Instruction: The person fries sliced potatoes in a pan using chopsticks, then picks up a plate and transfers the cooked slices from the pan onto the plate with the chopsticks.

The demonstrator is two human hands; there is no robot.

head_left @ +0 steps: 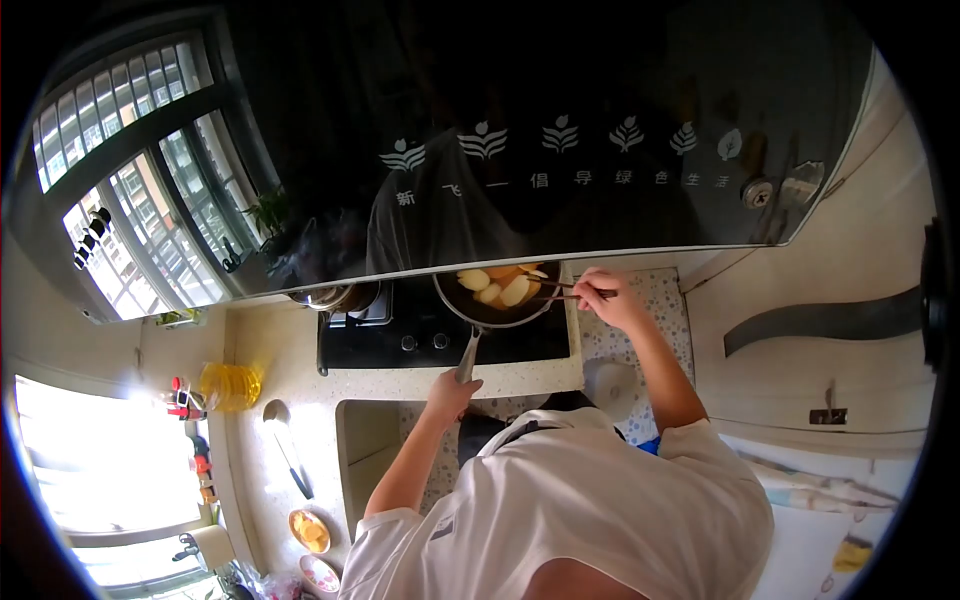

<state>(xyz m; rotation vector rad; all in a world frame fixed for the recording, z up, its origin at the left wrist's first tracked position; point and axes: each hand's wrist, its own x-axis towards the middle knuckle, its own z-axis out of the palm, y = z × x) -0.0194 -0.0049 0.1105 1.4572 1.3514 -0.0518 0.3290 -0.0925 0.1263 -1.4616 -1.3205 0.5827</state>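
My left hand (452,393) is wrapped round the handle (467,358) of a frying pan (497,322) on the black gas stove (380,350). Pale yellow and orange slices (515,291) lie in the pan, and its far side is hidden under the range hood. From the right, my right hand (603,295) grips a pair of dark chopsticks (557,284), whose tips reach in among the slices.
A glossy black range hood (600,215) overhangs the stove. Steam rises near a pot (335,298) at the left burner. On the left counter are an oil bottle (230,387), a long-handled ladle (290,455), a bowl of yellow pieces (310,531) and a patterned plate (319,573).
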